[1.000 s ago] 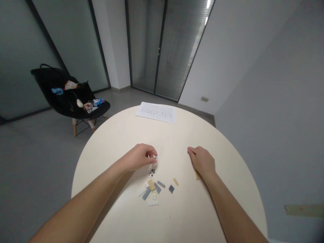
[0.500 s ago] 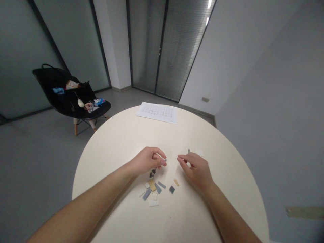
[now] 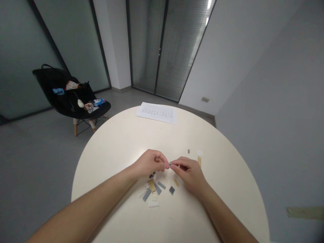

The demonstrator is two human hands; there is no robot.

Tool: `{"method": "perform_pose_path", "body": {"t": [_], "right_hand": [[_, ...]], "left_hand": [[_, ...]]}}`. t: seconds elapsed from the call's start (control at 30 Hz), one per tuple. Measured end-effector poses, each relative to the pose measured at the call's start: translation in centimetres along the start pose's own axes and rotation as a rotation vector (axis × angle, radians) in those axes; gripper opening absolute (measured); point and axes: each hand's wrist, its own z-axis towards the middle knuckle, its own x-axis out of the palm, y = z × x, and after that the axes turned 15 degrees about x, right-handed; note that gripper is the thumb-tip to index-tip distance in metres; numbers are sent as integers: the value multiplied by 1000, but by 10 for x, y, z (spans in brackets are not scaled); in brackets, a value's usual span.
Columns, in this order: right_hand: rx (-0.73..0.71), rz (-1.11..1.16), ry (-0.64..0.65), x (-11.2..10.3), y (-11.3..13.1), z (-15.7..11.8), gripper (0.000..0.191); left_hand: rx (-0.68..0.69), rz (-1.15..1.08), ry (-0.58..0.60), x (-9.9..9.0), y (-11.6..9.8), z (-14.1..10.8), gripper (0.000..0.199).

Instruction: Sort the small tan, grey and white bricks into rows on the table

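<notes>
My left hand [image 3: 151, 164] and my right hand [image 3: 188, 172] meet above the cream round table [image 3: 121, 158], their fingertips pinching a tiny grey plastic brick [image 3: 170, 163] between them. Below my hands lies a loose heap of flat plastic building plates [image 3: 150, 192] in white, tan and grey. A few dark pieces [image 3: 152, 175] sit just under my left hand. Beside my right hand are a navy plate [image 3: 171, 190] and a small tan plate [image 3: 176, 182]. Farther right lie a tan strip [image 3: 199, 161], a white piece [image 3: 199, 153] and a tiny grey piece [image 3: 188, 151].
A printed sheet of paper [image 3: 156, 113] lies at the table's far edge. Beyond the table's left edge stands a black chair [image 3: 68, 104] holding a black bag and small items. Grey floor surrounds the table, with glass doors and walls behind.
Both hands have moved toward each other, and their fingertips now meet on the tiny grey brick. A tan strip and a white piece, earlier hidden by my right hand, now show.
</notes>
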Motion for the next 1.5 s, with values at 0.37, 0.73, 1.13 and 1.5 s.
{"method": "perform_pose_path", "body": {"t": [0.37,0.73,1.13,1.5], "right_hand": [[45,6,-61,-6,-9,4,18],[231,-654,-305,-56,-71,27,26],[282,-809,-335,-49,-70,32,30],[281,-839,-281,-46,-63,30,25]], "left_hand": [[15,101,-5,-1,5,2,22],[80,189,-110,-9,4,4,19],[90,165,-134,-11,-1,4,17],[125,232,-187,-23,0,5,16]]}}
